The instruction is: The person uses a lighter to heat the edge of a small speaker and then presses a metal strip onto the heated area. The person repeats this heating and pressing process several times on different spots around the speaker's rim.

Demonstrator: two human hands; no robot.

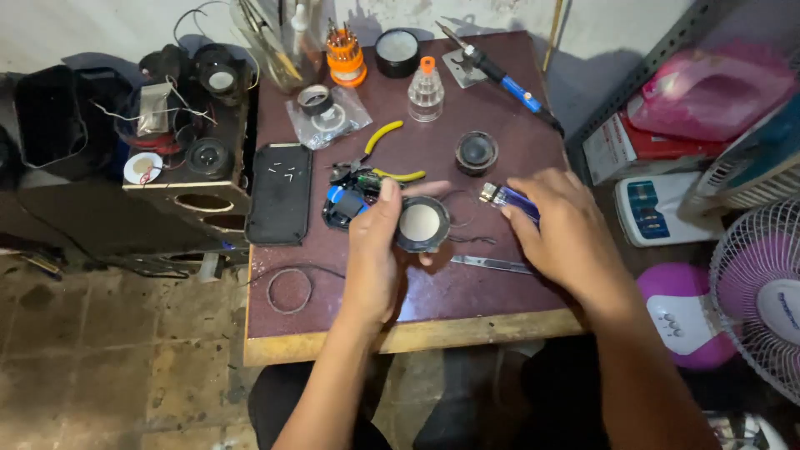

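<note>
Lighter (510,200) half hidden under right hand (560,229), round speaker (422,223) in left hand (375,254)

Dark maroon table (500,92); yellow-handled pliers (385,132); blue lighter (510,200); orange screwdriver set (345,57); pink-and-white fan (762,287).

Views: one, worn on the person's head.
Direction: steeply downward and forward, over a dark red worktable (517,108).
Range: close; both forearms enter from the bottom edge.
Coverage: whole tabletop, floor at left, fans (762,292) at right.
Shared area: none; single view.
</note>
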